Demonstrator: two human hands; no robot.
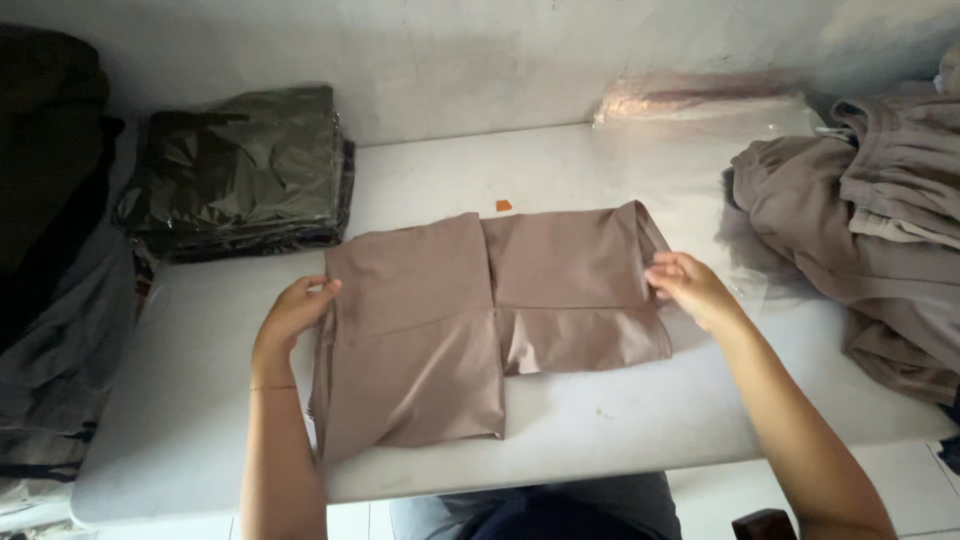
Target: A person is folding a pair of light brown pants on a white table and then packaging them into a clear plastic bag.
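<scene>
A taupe garment (480, 310) lies folded flat on the white table (200, 400), its two halves meeting at a seam near the middle. My left hand (295, 310) pinches the garment's left edge, fingers curled over the fabric. My right hand (690, 285) grips the right edge of the garment near its upper corner. A small orange scrap (503, 206) sits on the table just beyond the garment.
A stack of dark green garments in clear plastic bags (245, 170) stands at the back left. A heap of loose taupe garments (870, 220) fills the right side. Clear plastic bags (700, 105) lie at the back right. Dark cloth (50, 250) hangs at far left.
</scene>
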